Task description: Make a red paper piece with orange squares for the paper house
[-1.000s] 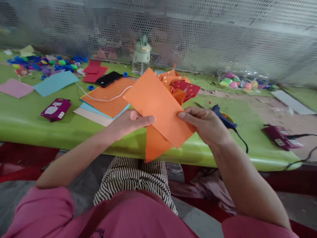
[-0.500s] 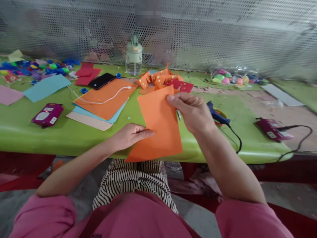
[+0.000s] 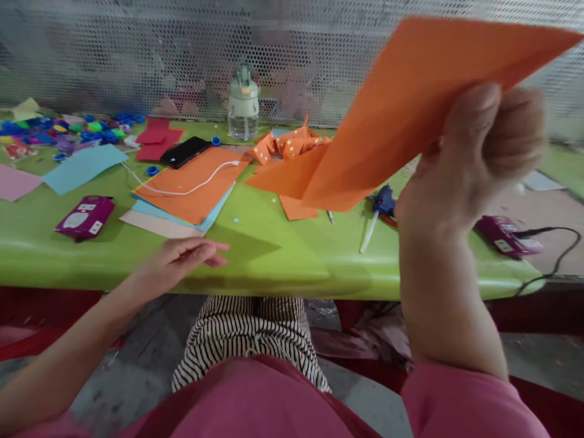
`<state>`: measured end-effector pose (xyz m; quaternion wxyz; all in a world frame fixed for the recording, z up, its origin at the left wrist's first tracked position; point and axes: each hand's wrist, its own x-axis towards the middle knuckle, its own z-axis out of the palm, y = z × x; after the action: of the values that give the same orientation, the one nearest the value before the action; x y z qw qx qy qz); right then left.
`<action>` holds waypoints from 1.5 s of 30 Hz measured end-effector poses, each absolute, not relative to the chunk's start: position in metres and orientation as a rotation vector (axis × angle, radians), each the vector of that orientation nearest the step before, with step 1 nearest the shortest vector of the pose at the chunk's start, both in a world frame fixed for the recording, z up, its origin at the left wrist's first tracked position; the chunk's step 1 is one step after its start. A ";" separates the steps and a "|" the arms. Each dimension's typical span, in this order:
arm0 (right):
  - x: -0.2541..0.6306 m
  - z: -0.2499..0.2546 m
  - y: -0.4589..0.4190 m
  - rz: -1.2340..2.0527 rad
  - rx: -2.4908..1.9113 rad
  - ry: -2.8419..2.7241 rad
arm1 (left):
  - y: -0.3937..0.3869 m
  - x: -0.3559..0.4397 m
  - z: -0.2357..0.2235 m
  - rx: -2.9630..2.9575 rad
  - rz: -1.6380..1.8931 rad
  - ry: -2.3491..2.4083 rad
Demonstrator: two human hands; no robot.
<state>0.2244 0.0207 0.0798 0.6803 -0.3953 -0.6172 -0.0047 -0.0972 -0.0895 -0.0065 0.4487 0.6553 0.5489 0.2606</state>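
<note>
My right hand (image 3: 479, 146) is raised on the right, its fingers closed on a folded orange sheet of paper (image 3: 396, 115). The sheet is tilted high in front of the metal screen, and its lower left flap hangs over the table. Low at the table's front edge is my left hand (image 3: 187, 258), holding nothing, with its fingers loosely stretched out. Just beyond it lies a stack of coloured paper (image 3: 201, 194) with orange on top. Folded orange paper pieces with pale dots (image 3: 292, 146) sit at the back, partly hidden by the raised sheet.
A glue gun (image 3: 383, 201) with a glue stick lies below the raised sheet. Purple power sockets (image 3: 85, 217) stand at left and right (image 3: 506, 236). At the back are a water bottle (image 3: 243, 106), a black phone (image 3: 186, 152) and many small coloured caps (image 3: 77, 131).
My right hand has lifted the orange paper up and to the right, much closer to the camera. My left hand has let go of it and moved left.
</note>
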 end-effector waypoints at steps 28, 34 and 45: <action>0.262 -0.019 0.055 0.216 -2.159 -2.131 | -0.006 -0.048 -0.033 2.273 0.638 1.704; 0.268 -0.016 0.057 0.233 -2.214 -2.124 | -0.016 -0.049 -0.033 2.525 -0.049 1.119; 0.235 -0.022 -0.091 0.916 -1.571 -2.085 | -0.015 -0.047 -0.031 2.432 -0.255 1.089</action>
<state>0.2353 -0.0914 -0.0218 0.1865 -0.5580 -0.7404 0.3251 -0.0466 -0.0148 -0.0309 0.2304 0.8841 0.3957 -0.0927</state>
